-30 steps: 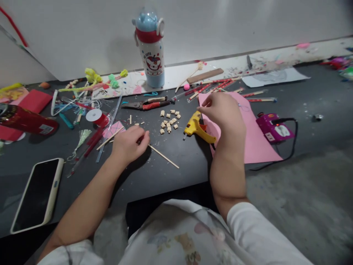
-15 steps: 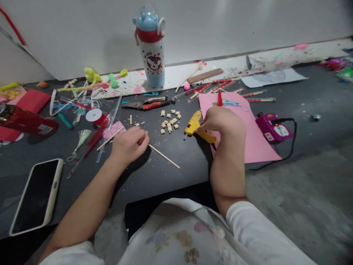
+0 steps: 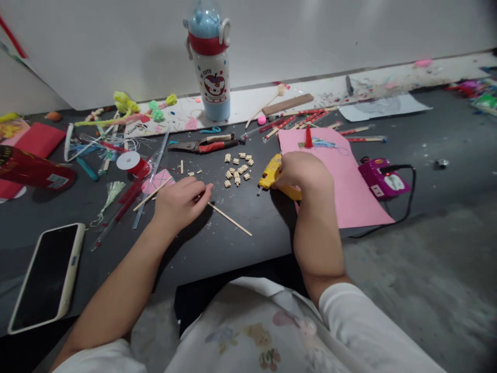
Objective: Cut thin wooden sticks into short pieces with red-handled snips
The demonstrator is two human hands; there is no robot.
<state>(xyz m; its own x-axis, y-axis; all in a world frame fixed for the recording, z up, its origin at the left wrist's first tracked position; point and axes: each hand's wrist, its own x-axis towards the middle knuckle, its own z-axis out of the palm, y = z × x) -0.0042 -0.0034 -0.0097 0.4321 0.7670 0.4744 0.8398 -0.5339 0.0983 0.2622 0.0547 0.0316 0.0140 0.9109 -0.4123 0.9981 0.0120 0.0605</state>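
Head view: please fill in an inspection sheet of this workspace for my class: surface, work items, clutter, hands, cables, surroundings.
Surface: dark table, speckled in places.
Work items: yellow glue gun, small wooden pieces, thin stick.
Clutter: phone, bottle, cutters, red spool.
Hands: right hand on the yellow glue gun; left hand at the thin stick, grip unclear.
Cables: black cable plugged into purple adapter, curving near the pink sheet's lower edge.
Surroundings: pale wall behind, grey floor at lower right.
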